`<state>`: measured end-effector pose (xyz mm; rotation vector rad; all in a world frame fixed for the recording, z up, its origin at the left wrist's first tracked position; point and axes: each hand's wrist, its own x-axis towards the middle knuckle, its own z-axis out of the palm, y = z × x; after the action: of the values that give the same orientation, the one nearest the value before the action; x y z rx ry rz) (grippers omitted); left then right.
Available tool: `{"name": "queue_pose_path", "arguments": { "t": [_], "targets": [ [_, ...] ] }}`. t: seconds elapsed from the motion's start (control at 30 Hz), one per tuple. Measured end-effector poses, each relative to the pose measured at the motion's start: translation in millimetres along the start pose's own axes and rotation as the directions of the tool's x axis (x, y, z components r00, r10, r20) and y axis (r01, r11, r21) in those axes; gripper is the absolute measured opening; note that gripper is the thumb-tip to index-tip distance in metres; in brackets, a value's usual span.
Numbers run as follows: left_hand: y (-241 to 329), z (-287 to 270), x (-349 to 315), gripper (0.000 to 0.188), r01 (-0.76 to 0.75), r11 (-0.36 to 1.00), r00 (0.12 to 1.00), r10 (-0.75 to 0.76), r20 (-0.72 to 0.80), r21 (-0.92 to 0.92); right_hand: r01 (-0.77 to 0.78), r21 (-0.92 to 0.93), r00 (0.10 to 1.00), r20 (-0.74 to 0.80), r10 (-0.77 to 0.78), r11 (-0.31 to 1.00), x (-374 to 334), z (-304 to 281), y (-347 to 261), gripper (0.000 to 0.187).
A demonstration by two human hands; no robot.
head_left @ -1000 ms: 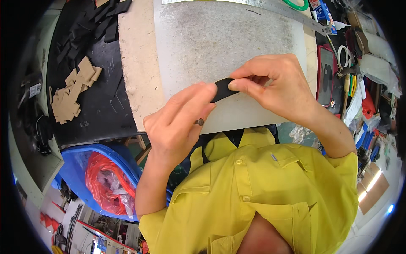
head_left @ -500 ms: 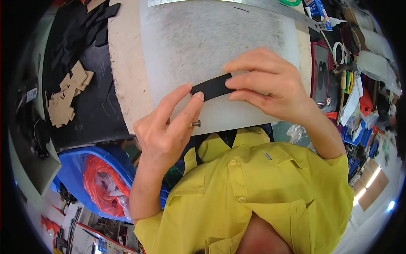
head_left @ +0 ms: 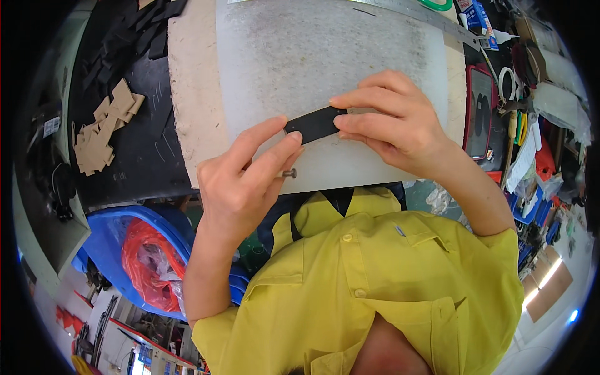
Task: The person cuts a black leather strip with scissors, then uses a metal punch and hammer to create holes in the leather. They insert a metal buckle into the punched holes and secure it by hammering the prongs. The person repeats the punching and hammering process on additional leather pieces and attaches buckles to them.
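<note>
A flat black rectangular strip (head_left: 315,125) is held between my hands above the pale cutting board (head_left: 319,62). Thumb and finger of my left hand (head_left: 240,178) pinch its left end. From the lower fingers of that hand pokes a thin metal rod with a round flat end (head_left: 289,173); the rest of it is hidden. My right hand (head_left: 400,122) grips the strip's right end, fingers closed along the top and bottom edges. A bit of tan shows beside the strip near the right fingertips; whether it is a second layer I cannot tell.
Tan flat pieces (head_left: 103,134) are heaped on the black table at left, with black pieces (head_left: 134,40) beyond. A metal ruler (head_left: 431,22) crosses the board's far side. A red-cased phone (head_left: 479,112) lies right. A blue bin (head_left: 109,240) with red plastic stands lower left.
The right fingers have closed more tightly on the strip's right end and cover it differently. The strip is slightly turned, and the view has shifted a little.
</note>
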<state>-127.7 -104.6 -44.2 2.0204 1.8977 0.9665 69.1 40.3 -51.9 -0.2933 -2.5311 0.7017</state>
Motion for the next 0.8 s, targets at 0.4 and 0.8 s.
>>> {"name": "queue_pose_path", "arguments": {
  "t": [0.4, 0.8],
  "targets": [
    [-9, 10, -4, 0.022, -0.073, 0.997, 0.989, 0.071, -0.126, -0.013, -0.015, 0.043, 0.999, -0.049, 0.017, 0.999, -3, 6, -1, 0.017],
    [-5, 1, 2, 0.020, -0.037, 0.996, 0.999, 0.037, 0.001, -0.075, 0.016, -0.044, 1.000, -0.003, -0.016, 0.999, -3, 2, -2, 0.020]
  ]
}}
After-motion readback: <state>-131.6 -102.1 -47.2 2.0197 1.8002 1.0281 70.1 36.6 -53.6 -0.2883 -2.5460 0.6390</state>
